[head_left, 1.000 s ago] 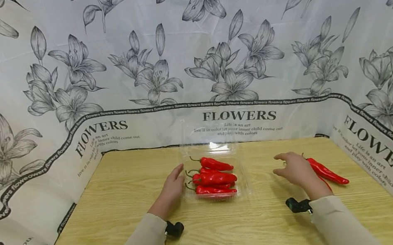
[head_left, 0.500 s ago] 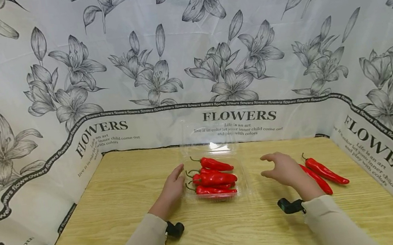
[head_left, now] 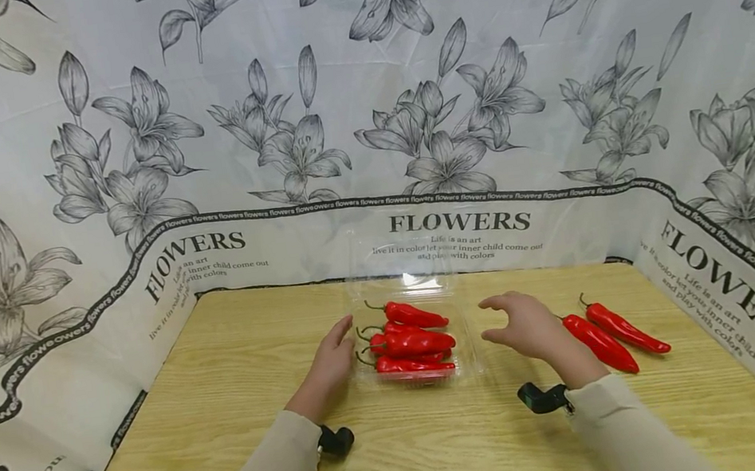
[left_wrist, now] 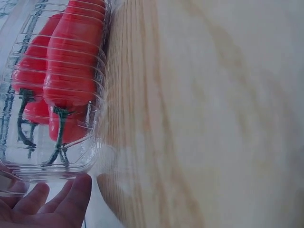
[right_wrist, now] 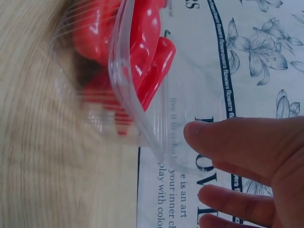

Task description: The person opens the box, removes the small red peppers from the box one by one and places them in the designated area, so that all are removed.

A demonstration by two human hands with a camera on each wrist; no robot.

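Observation:
Several red peppers (head_left: 412,341) with green stems lie in a clear plastic clamshell box (head_left: 470,363), its lid (head_left: 397,269) raised at the back. At the box's left side is my left hand (head_left: 326,363), fingers extended. In the left wrist view its fingertips (left_wrist: 80,187) lie right at the end wall of the box. My right hand (head_left: 528,324) hovers just right of the box, thumb and fingers spread with nothing between them. The right wrist view has the thumb (right_wrist: 204,135) pointing toward the box rim (right_wrist: 121,80).
Two loose red peppers, one nearer (head_left: 599,343) and one farther right (head_left: 626,329), lie on the wooden table (head_left: 407,448) beyond the right hand. A white flower-printed cloth (head_left: 306,245) encloses the table at the back and sides.
My right hand has moved left, away from the loose peppers and toward the box, uncovering those peppers. The left hand and the box have stayed in place.

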